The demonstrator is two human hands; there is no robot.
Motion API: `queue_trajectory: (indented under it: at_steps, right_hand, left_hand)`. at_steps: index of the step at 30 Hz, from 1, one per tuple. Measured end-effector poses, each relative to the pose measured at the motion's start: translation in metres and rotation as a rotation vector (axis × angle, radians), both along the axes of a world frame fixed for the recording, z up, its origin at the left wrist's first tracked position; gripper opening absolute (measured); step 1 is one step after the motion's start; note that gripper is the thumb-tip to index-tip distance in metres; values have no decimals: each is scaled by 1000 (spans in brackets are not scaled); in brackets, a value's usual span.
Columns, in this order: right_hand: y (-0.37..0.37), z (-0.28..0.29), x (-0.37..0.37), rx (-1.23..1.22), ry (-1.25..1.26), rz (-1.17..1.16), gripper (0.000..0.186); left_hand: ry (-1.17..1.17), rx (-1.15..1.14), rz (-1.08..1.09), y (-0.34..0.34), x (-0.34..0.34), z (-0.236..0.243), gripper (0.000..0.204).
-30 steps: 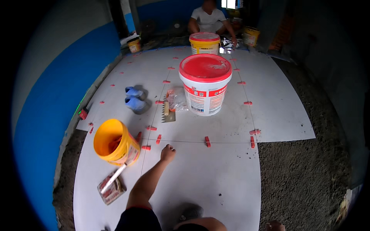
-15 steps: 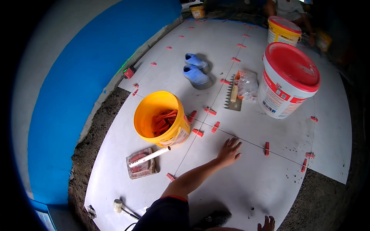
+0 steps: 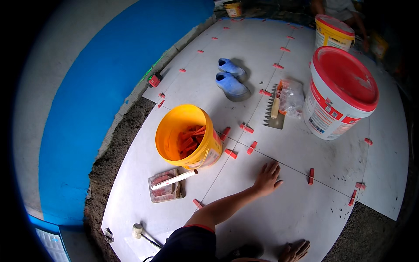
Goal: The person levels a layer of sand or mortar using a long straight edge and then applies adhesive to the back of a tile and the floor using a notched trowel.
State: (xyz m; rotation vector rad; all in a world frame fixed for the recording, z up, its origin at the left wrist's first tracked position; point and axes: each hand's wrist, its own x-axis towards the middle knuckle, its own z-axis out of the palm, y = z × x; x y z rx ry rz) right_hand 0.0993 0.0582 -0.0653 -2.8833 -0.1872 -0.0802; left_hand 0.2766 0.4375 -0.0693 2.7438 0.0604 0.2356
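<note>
My left hand (image 3: 267,179) lies flat on a large white floor tile (image 3: 262,214), fingers stretched out just below a tile joint. At the lower edge, my right hand (image 3: 295,252) also rests on the tile with its fingers extended; neither hand holds anything. Red tile-levelling wedges sit along the joints, among them one wedge (image 3: 252,147) above my left hand and another wedge (image 3: 311,176) to its right. A yellow bucket (image 3: 168,122), left of my left hand, contains several loose red wedges (image 3: 190,142).
Blue shoes (image 3: 232,84) stand farther off, near a notched trowel (image 3: 274,114) and a plastic bag (image 3: 291,98). Red-lidded buckets (image 3: 338,100) are at right. A float with a white tube (image 3: 174,179) and a mallet (image 3: 138,230) lie left. Another person (image 3: 338,11) crouches far right.
My right hand has come farther into view and now lies flat on the tile. The left hand stays planted on the tile; the whole view has shifted slightly.
</note>
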Motion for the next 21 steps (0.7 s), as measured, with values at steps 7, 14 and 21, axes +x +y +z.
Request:
queue_trajectory:
  at_steps: [7, 14, 21]
  right_hand:
    - [19, 6, 2, -76, 72, -74, 55]
    - [-28, 8, 0, 32, 1, -91, 49]
    - [23, 11, -1, 434, 329, 235, 77]
  left_hand:
    - [-313, -271, 356, 67, 54, -15, 17]
    - [-218, 223, 445, 135, 184, -67, 73]
    - [128, -688, 584, 283, 293, -68, 65]
